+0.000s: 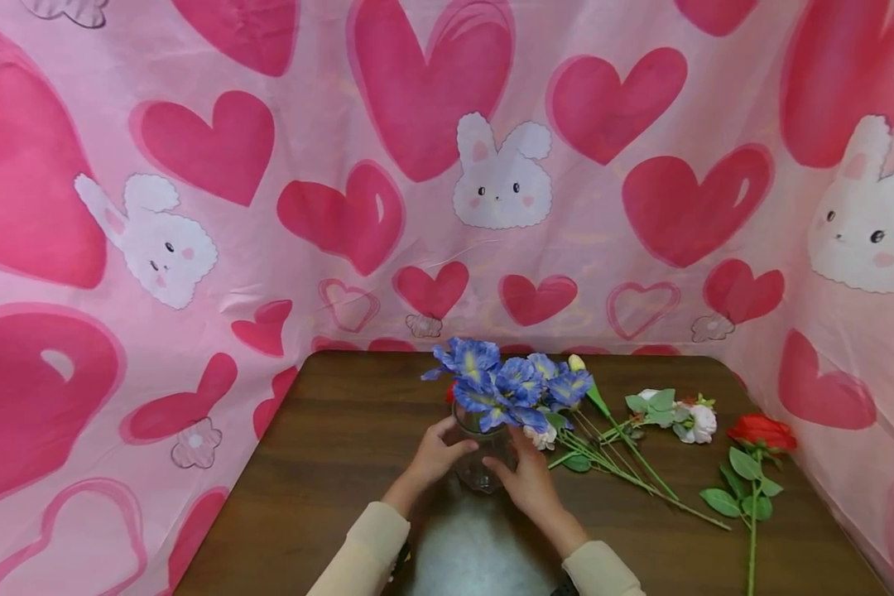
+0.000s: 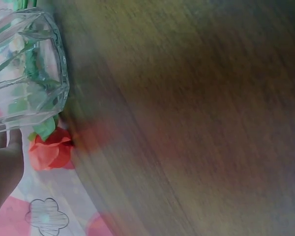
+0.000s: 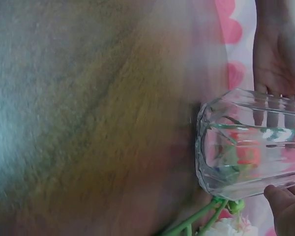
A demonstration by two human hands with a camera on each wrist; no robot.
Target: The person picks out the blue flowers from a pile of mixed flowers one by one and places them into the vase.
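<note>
A clear glass vase (image 1: 479,463) stands on the table between both hands. My left hand (image 1: 435,455) holds its left side, thumb in front. My right hand (image 1: 525,472) grips the opposite side. In the right wrist view, both hands flank the faceted vase (image 3: 250,147). Blue irises (image 1: 507,385) show at and behind the vase's mouth; I cannot tell whether any stems are inside. A red rose (image 2: 50,150) lies behind the vase, mostly hidden in the head view.
Green stems (image 1: 626,472) stretch across the table (image 1: 328,430) to the right. White roses (image 1: 696,422) and a yellow bud (image 1: 577,362) lie among them. Another red rose (image 1: 762,433) lies near the right edge. A pink heart-and-rabbit cloth (image 1: 432,240) hangs around the table.
</note>
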